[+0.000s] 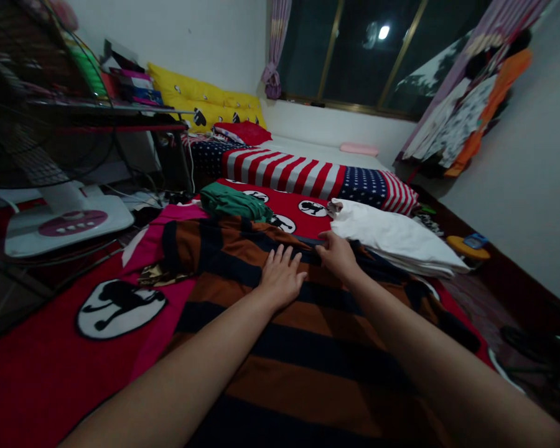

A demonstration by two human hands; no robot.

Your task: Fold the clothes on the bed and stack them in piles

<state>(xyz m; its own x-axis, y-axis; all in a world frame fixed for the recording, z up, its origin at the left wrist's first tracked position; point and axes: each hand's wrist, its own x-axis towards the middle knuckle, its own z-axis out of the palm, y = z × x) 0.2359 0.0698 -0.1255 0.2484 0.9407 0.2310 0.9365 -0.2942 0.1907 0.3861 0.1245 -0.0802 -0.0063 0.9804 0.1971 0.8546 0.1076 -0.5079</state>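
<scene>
A brown and navy striped shirt (303, 339) lies spread out on a red blanket (32, 367) with black-and-white figure patches. My left hand (282, 279) rests flat on the shirt's upper part, fingers spread. Close to the shirt's far edge, my right hand (338, 256) has its fingers curled in a pinch on the cloth. A folded green garment (236, 202) sits just beyond the shirt on the left. Folded white clothing (387, 235) lies past my right hand. Bright pink cloth (156, 242) shows beneath the shirt's left sleeve.
On the left, a fan (70, 214) with a white base stands near a cluttered desk (126, 124). A bed with a flag-patterned cover (284, 174) is along the window wall. Clothes (471, 118) hang at the right, above a small yellow stool (466, 247).
</scene>
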